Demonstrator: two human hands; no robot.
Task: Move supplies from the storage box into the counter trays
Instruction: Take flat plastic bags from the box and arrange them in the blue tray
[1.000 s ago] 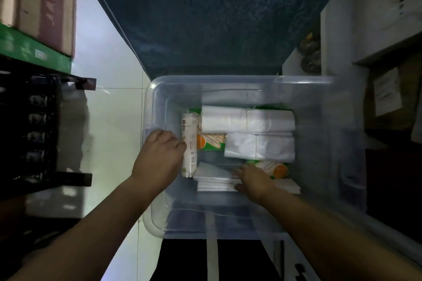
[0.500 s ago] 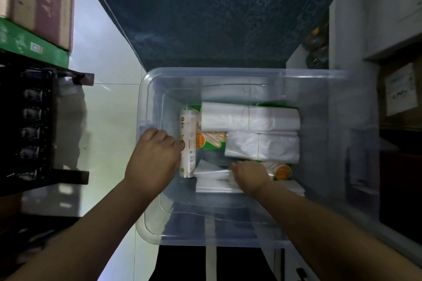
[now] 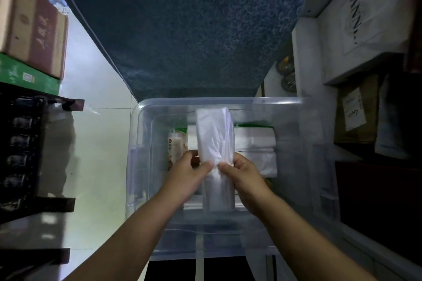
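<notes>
A clear plastic storage box (image 3: 294,116) stands on the floor below me. Over it both hands hold a white pack of plastic bags (image 3: 214,134) upright. My left hand (image 3: 187,178) pinches its left side and my right hand (image 3: 245,175) pinches its right side at the middle. The pack's clear lower half hangs between my wrists. Inside the box lie more white bag packs (image 3: 255,141), a tall pale packet with orange print (image 3: 175,146) at the left, and a green-edged packet partly hidden beneath.
A blue patterned mat (image 3: 182,29) covers the floor beyond the box. Cardboard boxes (image 3: 32,27) sit on a dark rack (image 3: 27,148) at the left. White and brown boxes (image 3: 370,29) fill shelves at the right. Pale floor tiles (image 3: 100,143) run left of the box.
Both hands were down among the supplies in the box. Now they have risen together with a white bag pack pinched between them, held upright over the box.
</notes>
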